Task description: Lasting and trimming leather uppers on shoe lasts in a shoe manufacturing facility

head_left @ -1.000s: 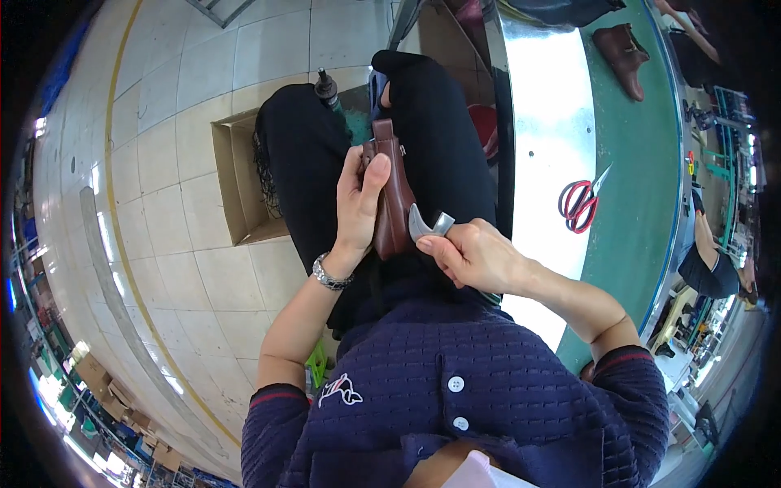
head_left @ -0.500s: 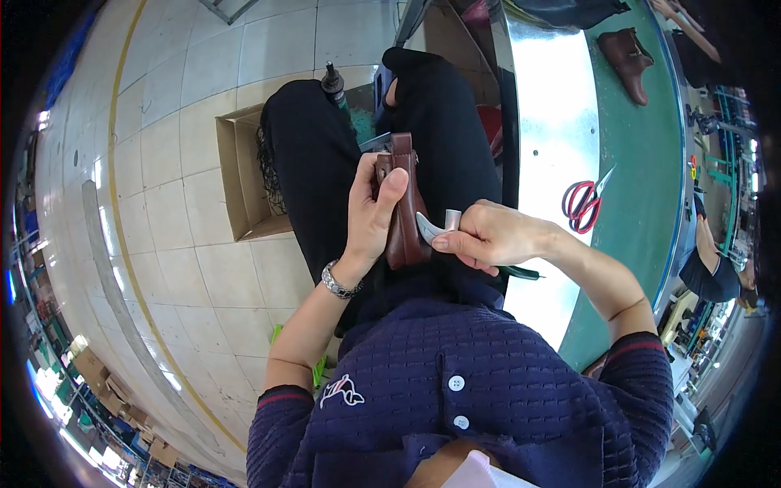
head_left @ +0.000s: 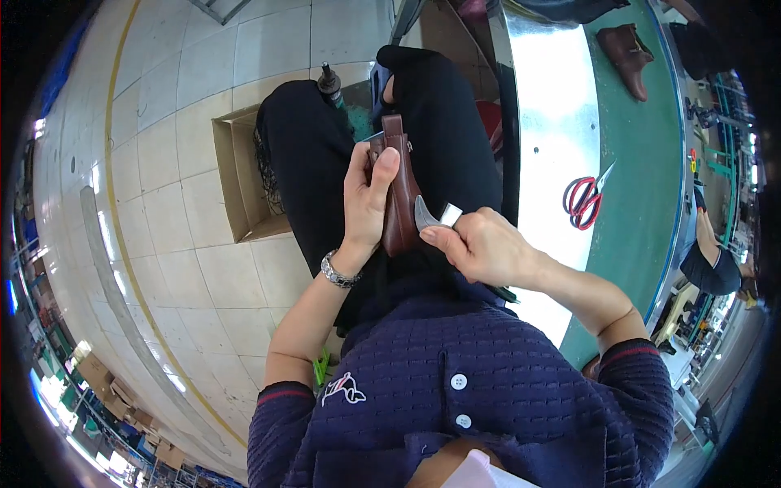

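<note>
My left hand (head_left: 367,199) grips a brown leather boot (head_left: 400,207) above my lap. Its thumb presses on the leather near the upper end, with the other fingers partly hidden behind. Closed around a small metal-headed hammer (head_left: 424,215) is my right hand (head_left: 491,248). The hammer's curved, pointed end lies against or very close to the right side of the boot; its round face sticks up beside my fingers. Most of the handle is hidden by the hand, and only a dark tip shows below it.
Red-handled scissors (head_left: 582,202) and another brown boot (head_left: 626,61) lie on the green and metal workbench (head_left: 634,163) to my right. An open cardboard box (head_left: 232,183) stands on the tiled floor left of my legs. Beyond the bench, other people are partly visible.
The boot and my left hand have shifted slightly up and left. My right hand has turned, with the hammer's curved end still at the boot's side and less of its handle showing.
</note>
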Demonstrator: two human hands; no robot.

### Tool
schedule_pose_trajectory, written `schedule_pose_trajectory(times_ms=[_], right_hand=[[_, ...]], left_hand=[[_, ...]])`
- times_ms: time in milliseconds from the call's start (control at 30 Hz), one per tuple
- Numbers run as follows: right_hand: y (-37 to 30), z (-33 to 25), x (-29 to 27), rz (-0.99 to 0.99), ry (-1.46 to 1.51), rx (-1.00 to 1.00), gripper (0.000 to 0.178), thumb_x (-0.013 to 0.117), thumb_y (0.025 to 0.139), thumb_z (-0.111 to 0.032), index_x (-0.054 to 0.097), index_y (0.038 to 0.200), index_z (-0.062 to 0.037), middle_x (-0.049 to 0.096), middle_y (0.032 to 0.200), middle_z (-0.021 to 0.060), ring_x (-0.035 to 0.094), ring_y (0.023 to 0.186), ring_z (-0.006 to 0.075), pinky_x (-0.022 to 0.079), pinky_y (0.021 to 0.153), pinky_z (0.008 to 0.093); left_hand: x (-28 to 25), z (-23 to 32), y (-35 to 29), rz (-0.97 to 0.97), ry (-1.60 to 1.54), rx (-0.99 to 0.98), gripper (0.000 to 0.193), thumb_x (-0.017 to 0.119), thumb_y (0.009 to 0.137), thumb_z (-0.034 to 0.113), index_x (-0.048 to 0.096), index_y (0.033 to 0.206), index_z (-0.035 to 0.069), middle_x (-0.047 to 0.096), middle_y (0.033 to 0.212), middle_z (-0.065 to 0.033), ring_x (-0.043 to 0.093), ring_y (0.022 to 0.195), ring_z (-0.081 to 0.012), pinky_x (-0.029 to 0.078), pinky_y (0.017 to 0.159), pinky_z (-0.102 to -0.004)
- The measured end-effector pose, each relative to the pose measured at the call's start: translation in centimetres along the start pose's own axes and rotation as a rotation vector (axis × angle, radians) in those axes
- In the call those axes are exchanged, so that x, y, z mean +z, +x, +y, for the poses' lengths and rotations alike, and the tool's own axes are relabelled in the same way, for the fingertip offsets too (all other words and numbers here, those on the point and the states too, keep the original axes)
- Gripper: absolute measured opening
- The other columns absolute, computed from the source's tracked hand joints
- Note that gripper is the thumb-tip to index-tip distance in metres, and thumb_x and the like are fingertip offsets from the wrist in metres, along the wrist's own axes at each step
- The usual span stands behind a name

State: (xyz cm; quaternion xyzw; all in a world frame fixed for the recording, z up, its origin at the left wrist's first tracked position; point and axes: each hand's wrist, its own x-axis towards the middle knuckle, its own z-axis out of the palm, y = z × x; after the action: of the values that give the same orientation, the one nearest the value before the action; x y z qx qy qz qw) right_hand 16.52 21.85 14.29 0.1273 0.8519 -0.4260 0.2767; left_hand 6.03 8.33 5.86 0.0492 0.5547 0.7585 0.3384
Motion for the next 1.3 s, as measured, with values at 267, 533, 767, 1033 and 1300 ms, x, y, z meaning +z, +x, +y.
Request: schedule_pose_trajectory(times_ms=[267, 533, 767, 1033, 1300], right_hand=[[0.0, 1.3, 0.5, -0.063, 0.433, 0.009, 0.061, 0.044, 0.100, -0.047, 0.058, 0.059, -0.0043, 0.055, 0.046, 0.0044, 0.056, 0.042, 0.0133, 0.044, 0.046, 0.0263], [1.7, 2.7, -1.1, -0.389, 0.671, 0.046, 0.063, 0.041, 0.100, -0.050, 0.054, 0.056, -0.0069, 0.052, 0.048, 0.0006, 0.054, 0.041, 0.0095, 0.046, 0.048, 0.0230], [2.0, 1.0, -3.6, -0.453, 0.327, 0.049, 0.063, 0.044, 0.101, -0.044, 0.056, 0.055, -0.0015, 0.054, 0.046, 0.0040, 0.056, 0.040, 0.0128, 0.043, 0.043, 0.0240], [2.1, 0.9, -2.8, -0.426, 0.420, 0.117, 0.066, 0.043, 0.101, -0.046, 0.055, 0.054, -0.0015, 0.053, 0.047, 0.0039, 0.055, 0.039, 0.0128, 0.043, 0.042, 0.0239], [0.3, -0.4, 0.1, -0.060, 0.320, 0.175, 0.066, 0.040, 0.101, -0.048, 0.056, 0.054, -0.0040, 0.055, 0.046, 0.0048, 0.059, 0.042, 0.0138, 0.049, 0.050, 0.0270]], left_hand=[[-0.6, 0.1, 0.6, -0.044, -0.103, -0.060, 0.039, 0.058, 0.095, 0.044, 0.053, 0.103, 0.006, 0.057, 0.092, -0.0004, 0.051, 0.078, -0.0046, 0.044, 0.071, -0.0209], [-0.4, 0.2, -0.2, -0.059, -0.057, -0.042, 0.040, 0.057, 0.095, 0.045, 0.053, 0.105, 0.007, 0.055, 0.090, 0.0000, 0.051, 0.077, -0.0047, 0.045, 0.070, -0.0207], [-0.2, -0.3, -0.6, -0.059, -0.002, -0.013, 0.040, 0.059, 0.094, 0.045, 0.053, 0.105, 0.006, 0.054, 0.087, 0.0011, 0.049, 0.074, -0.0039, 0.042, 0.067, -0.0194], [0.2, 0.4, 0.2, 0.013, -0.044, -0.039, 0.041, 0.059, 0.094, 0.046, 0.053, 0.099, 0.006, 0.053, 0.084, 0.0012, 0.048, 0.073, -0.0048, 0.041, 0.068, -0.0200], [0.2, -0.5, 1.3, 0.033, 0.003, 0.001, 0.037, 0.059, 0.095, 0.044, 0.054, 0.094, 0.007, 0.052, 0.082, 0.0016, 0.045, 0.071, -0.0044, 0.039, 0.066, -0.0201]])
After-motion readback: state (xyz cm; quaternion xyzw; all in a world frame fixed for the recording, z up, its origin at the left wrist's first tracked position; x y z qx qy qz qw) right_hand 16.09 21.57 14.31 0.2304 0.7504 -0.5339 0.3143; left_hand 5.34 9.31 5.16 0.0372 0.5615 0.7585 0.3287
